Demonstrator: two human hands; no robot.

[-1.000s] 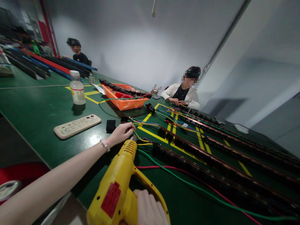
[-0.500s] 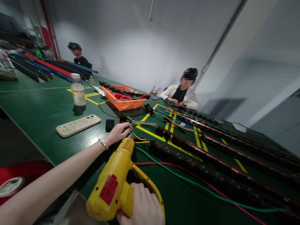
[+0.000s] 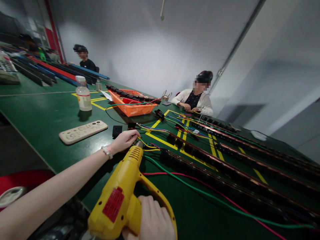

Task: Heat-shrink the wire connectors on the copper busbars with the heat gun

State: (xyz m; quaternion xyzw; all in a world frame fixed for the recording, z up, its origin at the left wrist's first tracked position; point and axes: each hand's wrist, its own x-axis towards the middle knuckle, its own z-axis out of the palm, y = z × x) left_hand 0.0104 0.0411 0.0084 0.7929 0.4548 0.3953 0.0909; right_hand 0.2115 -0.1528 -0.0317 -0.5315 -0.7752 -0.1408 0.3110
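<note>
My right hand (image 3: 155,218) is wrapped round the handle of a yellow heat gun (image 3: 117,193). Its metal nozzle (image 3: 139,144) points away from me, close to the fingers of my left hand (image 3: 126,139). Those fingers are pinched together on thin coloured wires (image 3: 147,145), a yellow one among them. The wires run to the end of a long black and copper strip (image 3: 200,173). Exactly where the fingertips meet the wires is partly hidden. Just beyond my left hand sits a small black socket (image 3: 117,131).
A phone in a cream case (image 3: 83,132) and a bottle (image 3: 83,95) stand left on the green table (image 3: 37,116). Beyond lies an orange basket (image 3: 135,109) holding strips. Green wire (image 3: 200,187) and red wire cross the right side. A co-worker (image 3: 193,96) sits opposite, handling wires.
The view has shifted very slightly. Both hands keep their holds, and the heat gun's body sits a touch further left and lower at its rear.
</note>
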